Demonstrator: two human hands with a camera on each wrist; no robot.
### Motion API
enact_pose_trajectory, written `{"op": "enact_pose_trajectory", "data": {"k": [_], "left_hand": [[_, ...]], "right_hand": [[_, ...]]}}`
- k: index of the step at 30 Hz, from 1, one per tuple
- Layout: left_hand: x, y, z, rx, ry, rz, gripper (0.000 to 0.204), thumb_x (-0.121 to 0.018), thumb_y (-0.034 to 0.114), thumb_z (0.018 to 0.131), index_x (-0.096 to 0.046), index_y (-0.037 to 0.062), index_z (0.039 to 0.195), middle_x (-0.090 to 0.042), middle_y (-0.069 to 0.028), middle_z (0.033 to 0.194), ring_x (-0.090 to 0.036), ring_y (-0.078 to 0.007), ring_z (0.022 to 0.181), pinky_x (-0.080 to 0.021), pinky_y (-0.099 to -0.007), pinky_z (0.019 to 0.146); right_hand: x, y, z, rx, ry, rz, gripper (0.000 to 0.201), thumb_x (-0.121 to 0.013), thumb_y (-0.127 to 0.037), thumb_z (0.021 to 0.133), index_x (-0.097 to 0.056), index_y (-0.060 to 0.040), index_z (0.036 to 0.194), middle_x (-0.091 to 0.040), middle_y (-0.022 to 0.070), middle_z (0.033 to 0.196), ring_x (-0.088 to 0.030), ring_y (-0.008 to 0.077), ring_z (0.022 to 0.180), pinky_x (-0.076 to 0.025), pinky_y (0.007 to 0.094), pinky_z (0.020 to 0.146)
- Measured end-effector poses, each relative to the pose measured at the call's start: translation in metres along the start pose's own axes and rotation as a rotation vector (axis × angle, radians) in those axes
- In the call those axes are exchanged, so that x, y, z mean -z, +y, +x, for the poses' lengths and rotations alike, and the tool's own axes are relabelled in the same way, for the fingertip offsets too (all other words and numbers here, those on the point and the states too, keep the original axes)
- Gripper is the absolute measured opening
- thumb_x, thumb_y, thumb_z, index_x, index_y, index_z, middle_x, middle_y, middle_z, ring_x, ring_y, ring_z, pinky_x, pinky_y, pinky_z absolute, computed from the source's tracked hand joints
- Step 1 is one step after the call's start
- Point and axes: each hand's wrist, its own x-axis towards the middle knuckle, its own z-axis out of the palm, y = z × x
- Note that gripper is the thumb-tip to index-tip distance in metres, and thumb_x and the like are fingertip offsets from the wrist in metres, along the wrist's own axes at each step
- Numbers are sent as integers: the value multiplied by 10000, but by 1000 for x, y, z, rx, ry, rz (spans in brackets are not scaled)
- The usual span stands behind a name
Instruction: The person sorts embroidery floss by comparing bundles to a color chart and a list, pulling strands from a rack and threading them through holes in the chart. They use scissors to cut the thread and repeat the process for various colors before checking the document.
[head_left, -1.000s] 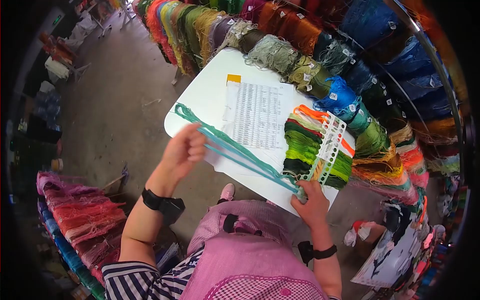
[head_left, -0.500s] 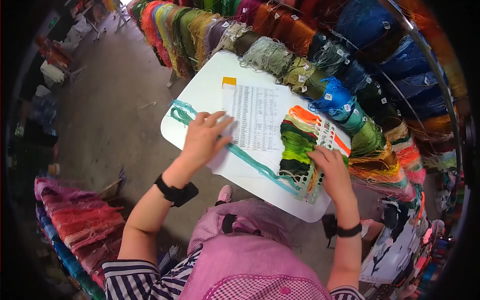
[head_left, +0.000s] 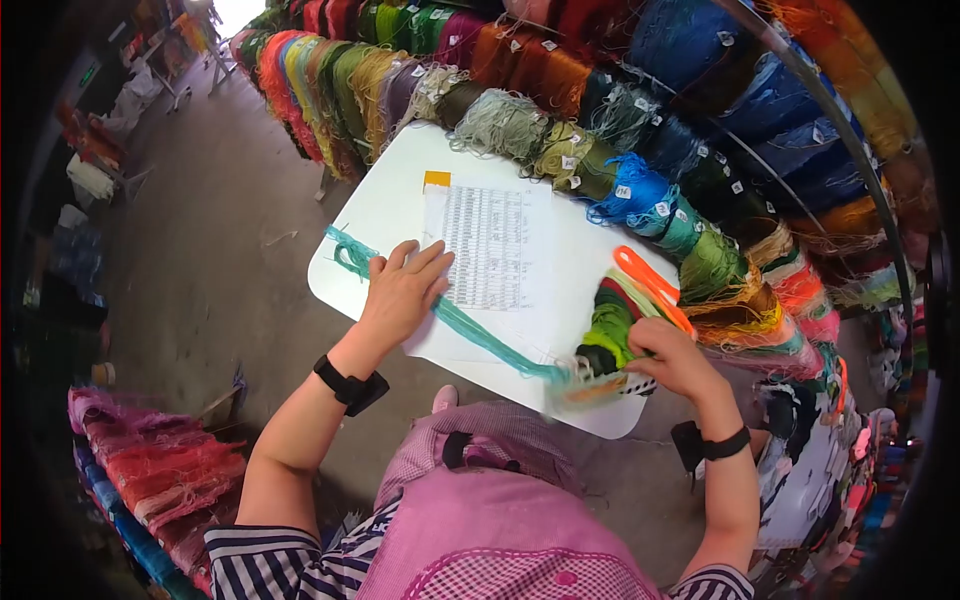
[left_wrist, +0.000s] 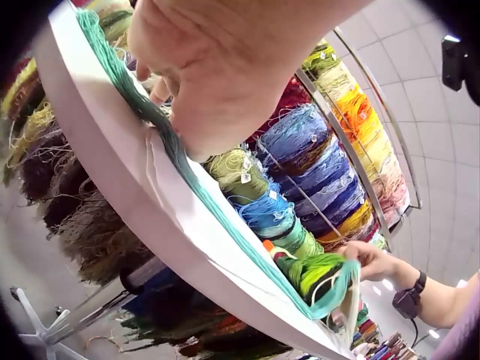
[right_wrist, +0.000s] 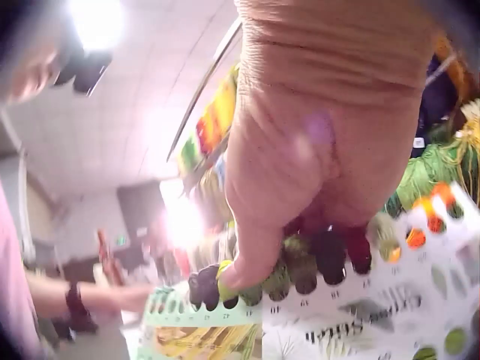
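Note:
My left hand rests on a long teal thread skein along the near side of the white table, its fingers stretched over the edge of a printed sheet. A looped end of the skein lies beyond that hand; the other end runs to a punched thread card printed "Cross Stitch". My right hand grips this card by its row of numbered holes, thumb at the edge in the right wrist view. The card is tilted and blurred in the head view. Green threads and orange threads hang from it.
Racks of thick, tagged thread hanks line the table's far side and curve round to the right. A yellow-orange block lies at the top of the sheet. Pink and red hanks hang at the lower left.
The left hand has come down from holding the teal skein raised to resting on it. The right hand has moved from the card's near end to its side, and the card has tipped up.

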Motion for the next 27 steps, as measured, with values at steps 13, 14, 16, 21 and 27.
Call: {"op": "enact_pose_trajectory", "data": {"k": [13, 14, 16, 21, 27], "left_hand": [[4, 2, -1, -83, -39, 69, 489, -686, 198, 792, -581, 145, 1266, -535, -50, 1354, -451, -309, 1233, -316, -531, 968], [6, 4, 0, -122, -23, 81, 485, -683, 185, 791, -582, 133, 1263, -541, -57, 1346, -456, -307, 1227, -311, -514, 968], [10, 10, 3, -163, -19, 102, 474, -679, 158, 785, -589, 111, 1248, -564, -73, 1316, -460, -308, 1217, -311, -478, 953], [24, 21, 23, -217, -75, 174, 381, -702, 164, 767, -649, 102, 1139, -626, -68, 1213, -502, -287, 1151, -319, -468, 934], [39, 83, 77, -344, 32, 51, 147, -684, 133, 811, -706, 87, 949, -700, -45, 965, -585, -243, 957, -379, -372, 831]], "right_hand": [[16, -66, -65, 45, 1161, 855, 214, -501, -108, 970, -456, -46, 1169, -513, 30, 925, -548, 116, 791, -506, 213, 592], [20, -97, -55, -23, 1164, 1439, 199, -538, -93, 949, -463, -55, 1129, -444, -4, 858, -482, 89, 728, -458, 184, 586], [1, -98, -28, 123, 1092, 1556, 232, -616, -90, 911, -466, -91, 1088, -445, -5, 876, -462, 81, 781, -411, 239, 635], [-104, -29, 43, -158, 1020, 1219, 345, -640, -55, 876, -415, -52, 1137, -526, 89, 1100, -529, 132, 980, -471, 307, 755], [-94, 34, -29, -311, 990, 750, 400, -695, -140, 842, -533, -20, 1188, -612, 93, 1072, -611, 162, 923, -500, 302, 810]]}}
